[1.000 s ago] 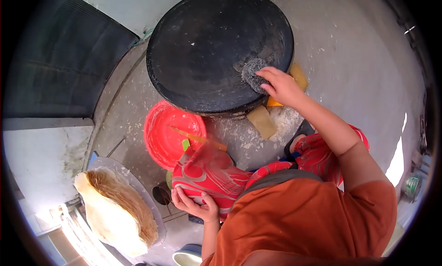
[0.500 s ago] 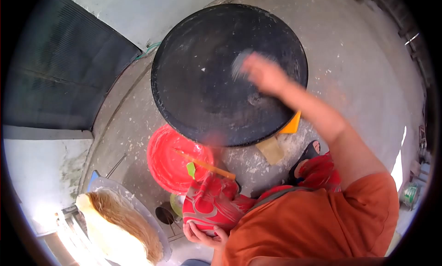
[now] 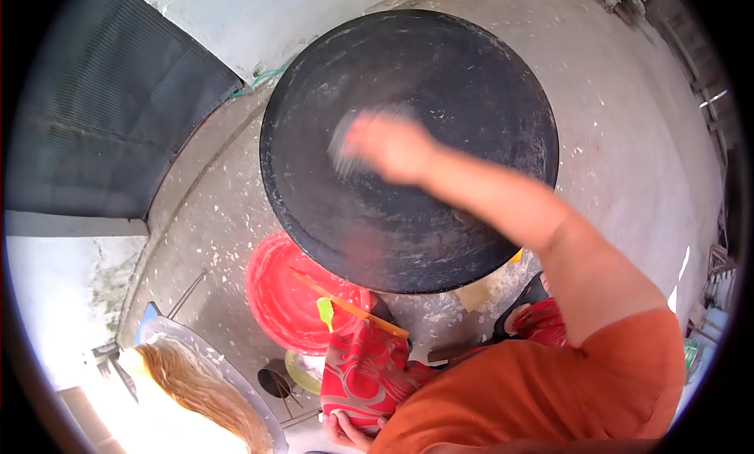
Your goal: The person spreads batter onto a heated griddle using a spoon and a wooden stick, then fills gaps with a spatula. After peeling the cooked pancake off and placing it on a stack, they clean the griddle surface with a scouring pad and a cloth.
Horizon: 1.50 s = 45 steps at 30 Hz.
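Note:
Over the left-centre part of a large round black plate [image 3: 471, 140] is my right hand [image 3: 389, 146], blurred by motion. Its fingers are closed round a greyish-white thing [image 3: 345, 144] too smeared to name, which rests against the black surface. My left hand [image 3: 351, 434] lies low in the view, at the lower edge of the red patterned cloth [image 3: 365, 367] over my knee. Its fingers are partly hidden, and whether they grip the cloth is unclear.
A red basin [image 3: 271, 297] stands below the plate, with a wooden stick [image 3: 369, 319] and a green spatula [image 3: 325, 313] across its rim. At the lower left, a tray [image 3: 255, 403] holds a heap of thin pale sheets [image 3: 196, 383]. A small dark pot [image 3: 273, 382] sits nearby.
My right hand has swept left and slightly down across the black plate with the greyish-white thing. The view has shifted, so the plate looks larger and lower. My left hand sits lower in the view.

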Each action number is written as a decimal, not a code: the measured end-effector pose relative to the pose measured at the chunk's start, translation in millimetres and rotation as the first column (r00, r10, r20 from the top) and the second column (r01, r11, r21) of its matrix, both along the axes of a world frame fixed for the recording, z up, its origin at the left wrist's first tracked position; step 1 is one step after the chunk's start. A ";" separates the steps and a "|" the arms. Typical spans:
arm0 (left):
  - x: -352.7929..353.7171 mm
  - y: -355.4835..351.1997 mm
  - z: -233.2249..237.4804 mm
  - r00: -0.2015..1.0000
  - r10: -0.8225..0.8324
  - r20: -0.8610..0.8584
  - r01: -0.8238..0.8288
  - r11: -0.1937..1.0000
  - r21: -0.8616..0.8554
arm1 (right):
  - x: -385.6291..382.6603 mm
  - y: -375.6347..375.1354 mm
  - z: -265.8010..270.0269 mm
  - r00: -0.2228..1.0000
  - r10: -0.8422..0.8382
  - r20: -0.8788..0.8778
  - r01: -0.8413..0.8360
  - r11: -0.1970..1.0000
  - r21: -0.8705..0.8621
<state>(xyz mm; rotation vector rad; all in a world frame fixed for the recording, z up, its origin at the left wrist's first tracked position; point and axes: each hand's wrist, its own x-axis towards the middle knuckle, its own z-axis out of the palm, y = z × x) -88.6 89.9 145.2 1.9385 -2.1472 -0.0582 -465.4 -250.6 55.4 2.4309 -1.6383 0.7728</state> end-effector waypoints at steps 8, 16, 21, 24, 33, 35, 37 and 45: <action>28.4 26.9 -36.0 0.934 0.208 -0.289 -0.221 0.975 -0.013 | -185.5 6.7 14.0 0.757 -0.653 0.026 0.627 0.737 0.251; 38.2 35.9 -40.1 0.984 0.143 -0.110 -0.141 0.990 0.024 | 39.8 -108.9 4.0 0.992 0.065 -0.110 -0.055 0.994 0.089; 15.3 23.7 -28.4 0.996 0.084 -0.019 -0.083 0.995 0.046 | 69.0 -144.0 2.4 0.995 0.031 -0.093 -0.012 0.979 0.204; 14.2 10.5 -19.7 0.998 0.057 0.008 -0.057 0.998 -0.024 | -95.0 -143.4 18.0 0.820 -0.562 -0.113 0.571 0.783 0.249; 22.8 -14.0 -22.3 0.997 -0.057 0.048 0.061 0.993 -0.099 | -191.4 -162.5 15.9 0.650 -0.718 -0.249 0.746 0.541 0.387; 18.9 -16.3 -23.0 0.996 -0.068 0.063 0.074 0.992 -0.105 | -109.1 -205.3 22.2 0.806 -0.546 -0.229 0.588 0.692 0.420; 13.6 -18.8 -22.9 0.994 -0.077 0.075 0.085 0.991 -0.103 | -29.8 -231.2 6.6 0.937 -0.294 -0.188 0.344 0.870 0.353; 3.3 -28.4 -17.9 0.989 -0.101 0.113 0.114 0.987 -0.117 | -147.6 -219.8 -3.1 0.882 -0.459 -0.105 0.468 0.827 0.311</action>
